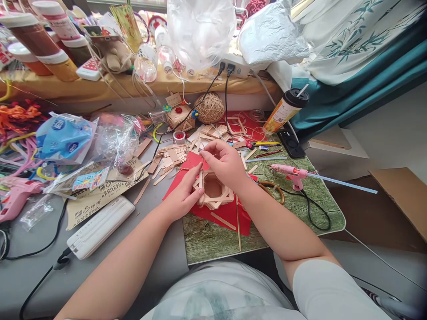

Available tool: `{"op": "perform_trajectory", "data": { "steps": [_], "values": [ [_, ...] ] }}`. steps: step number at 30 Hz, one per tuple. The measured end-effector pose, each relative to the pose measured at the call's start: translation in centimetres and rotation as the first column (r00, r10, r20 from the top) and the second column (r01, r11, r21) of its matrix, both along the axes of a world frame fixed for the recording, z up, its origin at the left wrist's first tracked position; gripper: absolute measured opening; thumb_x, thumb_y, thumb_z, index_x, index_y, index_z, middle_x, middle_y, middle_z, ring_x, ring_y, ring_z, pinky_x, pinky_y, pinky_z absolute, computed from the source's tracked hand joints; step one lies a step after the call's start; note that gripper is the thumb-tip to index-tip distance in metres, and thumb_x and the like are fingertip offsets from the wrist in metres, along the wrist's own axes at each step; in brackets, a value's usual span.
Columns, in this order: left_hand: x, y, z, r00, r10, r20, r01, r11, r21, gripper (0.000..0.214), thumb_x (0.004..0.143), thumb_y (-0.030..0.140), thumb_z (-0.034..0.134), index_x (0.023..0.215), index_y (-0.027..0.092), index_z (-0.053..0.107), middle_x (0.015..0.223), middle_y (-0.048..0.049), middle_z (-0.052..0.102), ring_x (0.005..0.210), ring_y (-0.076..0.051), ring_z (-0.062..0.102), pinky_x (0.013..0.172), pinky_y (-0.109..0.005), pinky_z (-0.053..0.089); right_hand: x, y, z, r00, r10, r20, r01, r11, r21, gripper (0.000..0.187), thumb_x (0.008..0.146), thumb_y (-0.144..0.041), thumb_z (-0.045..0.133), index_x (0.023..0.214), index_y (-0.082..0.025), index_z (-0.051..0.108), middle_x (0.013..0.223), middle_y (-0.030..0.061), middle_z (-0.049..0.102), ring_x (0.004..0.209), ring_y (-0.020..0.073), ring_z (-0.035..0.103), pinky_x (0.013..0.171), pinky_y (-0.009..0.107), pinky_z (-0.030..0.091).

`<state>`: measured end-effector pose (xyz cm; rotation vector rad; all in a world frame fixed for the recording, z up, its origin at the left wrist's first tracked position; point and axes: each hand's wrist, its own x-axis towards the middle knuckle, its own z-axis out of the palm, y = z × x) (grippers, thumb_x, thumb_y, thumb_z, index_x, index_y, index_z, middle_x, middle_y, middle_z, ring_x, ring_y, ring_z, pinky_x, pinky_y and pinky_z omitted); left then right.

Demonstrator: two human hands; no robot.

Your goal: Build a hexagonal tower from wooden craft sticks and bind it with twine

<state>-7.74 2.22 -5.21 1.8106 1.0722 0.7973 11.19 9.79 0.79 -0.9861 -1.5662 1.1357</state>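
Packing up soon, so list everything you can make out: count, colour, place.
Polygonal wooden-stick frame: one, pale tan, centre
Loose flat wooden sticks: many, pale tan, around frame
Thin flat sheet: at least one, red, beneath frame
Pistol-shaped plastic glue guns: two, pink, right and far left
Round twine ball: one, tan, back centre
Lidded drink cup: one, orange-white, back right
Long plastic device: one, white, left
White-capped jars: several, mixed colours, upper left
Left hand: one, bare, frame's left side
Right hand: one, bare, frame's far side
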Motion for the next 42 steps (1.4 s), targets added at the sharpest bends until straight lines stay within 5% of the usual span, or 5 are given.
{"op": "perform_trajectory", "data": {
  "steps": [5, 10, 22, 28, 42],
  "values": [
    [-0.1, 0.0, 0.6, 1.0, 0.003, -0.027, 0.001, 0.989, 0.146, 0.071, 0.104, 0.061, 0.056, 0.167, 0.037, 0.035, 0.178, -0.0076, 0.021, 0.167, -0.036, 0.018, 0.136, -0.057, 0.025, 0.3, 0.7, 0.0, 0.997, 0.067, -0.046, -0.07, 0.995, -0.07, 0.014, 0.095, -0.037, 0.069, 0.095, -0.024, 0.064, 0.094, 0.0026, 0.075, 0.088, 0.0196, 0.072, 0.086, 0.037, 0.057],
    [-0.3, 0.0, 0.6, 0.998, -0.034, -0.055, 0.043, 0.985, 0.164, 0.123, 0.07, 0.067, 0.092, 0.169, 0.035, 0.024, 0.171, -0.0141, 0.03, 0.161, -0.041, 0.03, 0.131, -0.057, 0.036, 0.6, 1.3, 0.1, 0.998, 0.059, -0.027, -0.061, 0.994, -0.094, 0.017, 0.092, -0.038, 0.071, 0.094, -0.023, 0.064, 0.092, 0.003, 0.077, 0.084, 0.0186, 0.071, 0.085, 0.037, 0.057],
    [-0.6, 0.4, 0.8, 0.996, -0.017, -0.084, 0.028, 0.991, 0.132, 0.104, 0.077, 0.034, 0.089, 0.164, 0.031, 0.032, 0.164, -0.0119, 0.043, 0.154, -0.036, 0.042, 0.129, -0.053, 0.039, 0.5, 0.9, 0.1, 0.999, 0.012, -0.038, -0.015, 0.997, -0.071, 0.017, 0.091, -0.038, 0.073, 0.092, -0.023, 0.065, 0.09, 0.0021, 0.075, 0.082, 0.018, 0.069, 0.08, 0.035, 0.056],
    [-0.3, 0.0, 0.3, 0.999, -0.047, 0.023, 0.044, 0.99, 0.134, 0.119, 0.079, 0.054, 0.089, 0.171, 0.036, 0.016, 0.176, -0.0119, 0.024, 0.162, -0.04, 0.032, 0.131, -0.057, 0.035, 0.5, 0.8, -0.2, 0.999, -0.017, -0.034, 0.014, 0.997, -0.076, 0.017, 0.09, -0.039, 0.073, 0.092, -0.023, 0.067, 0.09, 0.0019, 0.074, 0.085, 0.019, 0.07, 0.08, 0.035, 0.056],
    [1.3, -1.0, 0.5, 0.998, 0.064, -0.015, -0.058, 0.964, 0.26, 0.111, 0.08, 0.057, 0.088, 0.169, 0.031, 0.027, 0.174, -0.0171, 0.027, 0.163, -0.042, 0.027, 0.131, -0.064, 0.03, -0.1, 0.9, -0.9, 0.995, -0.034, -0.092, 0.028, 0.997, -0.067, 0.019, 0.091, -0.04, 0.073, 0.092, -0.023, 0.065, 0.087, 0.0004, 0.071, 0.082, 0.0179, 0.069, 0.082, 0.035, 0.057]
  ]
}}
